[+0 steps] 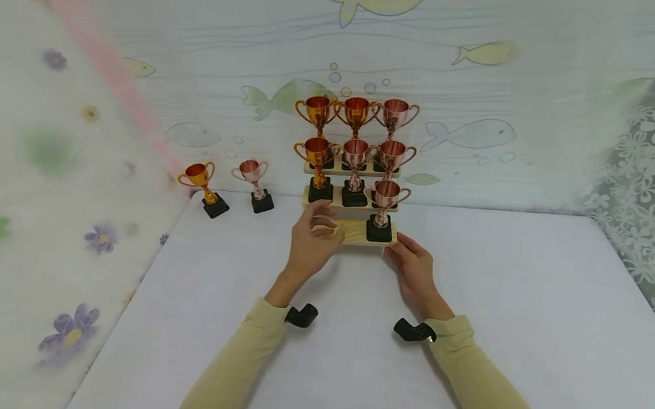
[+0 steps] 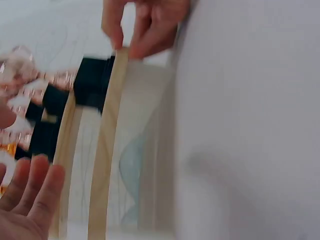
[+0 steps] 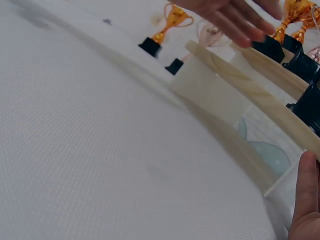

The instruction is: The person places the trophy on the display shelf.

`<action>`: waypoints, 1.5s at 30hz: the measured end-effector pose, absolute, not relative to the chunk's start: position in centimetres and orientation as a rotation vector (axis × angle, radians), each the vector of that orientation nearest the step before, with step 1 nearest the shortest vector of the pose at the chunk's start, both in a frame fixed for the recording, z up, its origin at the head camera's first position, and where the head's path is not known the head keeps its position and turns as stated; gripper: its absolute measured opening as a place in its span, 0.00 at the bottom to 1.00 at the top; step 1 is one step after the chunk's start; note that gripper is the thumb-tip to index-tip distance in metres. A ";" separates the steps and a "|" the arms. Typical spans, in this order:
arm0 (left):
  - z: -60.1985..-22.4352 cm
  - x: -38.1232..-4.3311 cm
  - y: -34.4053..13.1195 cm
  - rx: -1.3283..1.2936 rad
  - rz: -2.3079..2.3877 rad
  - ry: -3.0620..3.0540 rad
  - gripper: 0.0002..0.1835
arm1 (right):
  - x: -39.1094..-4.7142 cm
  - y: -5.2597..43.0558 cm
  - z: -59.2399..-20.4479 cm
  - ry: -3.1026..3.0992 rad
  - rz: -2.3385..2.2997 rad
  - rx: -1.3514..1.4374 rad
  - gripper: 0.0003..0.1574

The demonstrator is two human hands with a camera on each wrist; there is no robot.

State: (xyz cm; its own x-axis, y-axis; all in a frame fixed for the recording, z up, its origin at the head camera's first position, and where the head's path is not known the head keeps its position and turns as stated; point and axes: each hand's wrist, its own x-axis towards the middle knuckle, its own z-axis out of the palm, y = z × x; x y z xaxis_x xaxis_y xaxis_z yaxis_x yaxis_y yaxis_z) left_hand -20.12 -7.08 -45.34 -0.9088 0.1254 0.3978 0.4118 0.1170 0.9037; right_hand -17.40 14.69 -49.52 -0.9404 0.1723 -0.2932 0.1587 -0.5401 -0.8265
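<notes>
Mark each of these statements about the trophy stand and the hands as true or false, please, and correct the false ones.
1. Two trophies stand on the table, apart from the stand. True: a gold trophy and a pink trophy stand left of the wooden stand.
2. The lowest step carries three trophies. False: it carries one, the front trophy, at its right end.
3. The right hand touches the right end of the lowest step. True.
4. The left hand holds a trophy. False: it holds none and is at the left end of the lowest step.
</notes>
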 end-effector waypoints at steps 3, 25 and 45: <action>-45.8 -20.0 -10.3 -0.523 -1.806 -2.290 0.31 | -17.4 14.8 -49.5 -1.510 2.693 -0.557 0.31; -46.1 -24.8 -26.2 -0.090 -1.747 -2.591 0.43 | -17.3 15.1 -49.2 -1.470 2.722 -0.583 0.29; -43.6 -29.3 -23.1 0.256 -1.887 -2.281 0.40 | -17.6 15.0 -49.5 -1.473 2.735 -0.565 0.31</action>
State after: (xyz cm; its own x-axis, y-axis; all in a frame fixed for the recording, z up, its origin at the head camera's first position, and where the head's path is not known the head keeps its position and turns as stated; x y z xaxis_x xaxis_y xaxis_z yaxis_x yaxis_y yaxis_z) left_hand -29.28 -23.08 -43.62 -0.9709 -0.2386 0.0213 -0.0237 0.1843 0.9826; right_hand -17.59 15.01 -49.54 -0.9358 0.1536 -0.3172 0.1803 -0.5646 -0.8054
